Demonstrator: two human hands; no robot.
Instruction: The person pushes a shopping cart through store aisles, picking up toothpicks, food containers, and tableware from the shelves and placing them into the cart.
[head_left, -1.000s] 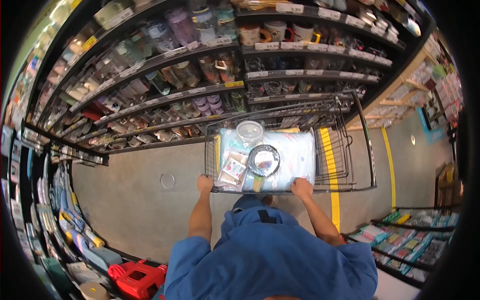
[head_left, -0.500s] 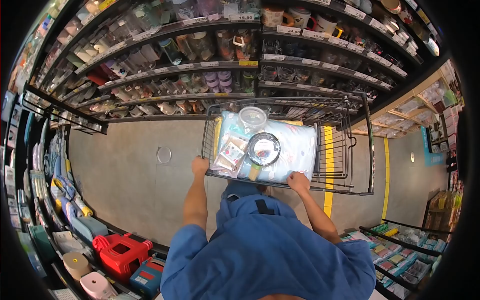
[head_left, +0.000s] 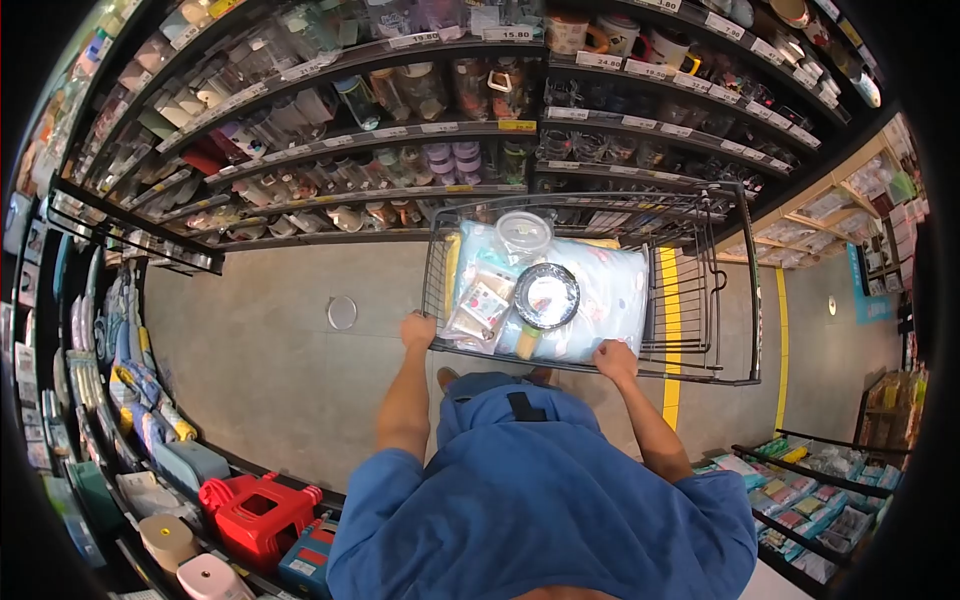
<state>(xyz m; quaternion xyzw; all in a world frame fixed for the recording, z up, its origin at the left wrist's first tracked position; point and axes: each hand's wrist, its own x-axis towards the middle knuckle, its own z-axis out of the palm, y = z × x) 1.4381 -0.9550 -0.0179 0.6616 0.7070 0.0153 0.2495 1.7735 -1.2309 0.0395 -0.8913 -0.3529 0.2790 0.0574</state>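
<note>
My left hand (head_left: 418, 330) is closed around the near left corner of a black wire shopping cart (head_left: 752, 310). Farther right, my right hand (head_left: 615, 360) is closed on the cart's near rim. Inside the basket lies a plump light-blue package (head_left: 612, 295) in clear plastic, with a yellow edge showing behind it. On top rest a round black pan-like item (head_left: 547, 297) with a label and a light brown handle, a clear round container (head_left: 525, 234), and a clear packet with a printed card (head_left: 482, 306).
Shelves of bottles and cups (head_left: 420, 90) with price tags run along the far side. A red plastic item (head_left: 262, 520) and storage boxes stand at lower left, folded textiles (head_left: 140, 400) above them. Yellow stripes (head_left: 672, 330) cross the grey floor; packaged goods (head_left: 800, 500) fill a rack at lower right.
The cart and both hands sit slightly farther right in view, as do the shelves and floor disc. My shoes now show below the cart. Both hands keep their hold.
</note>
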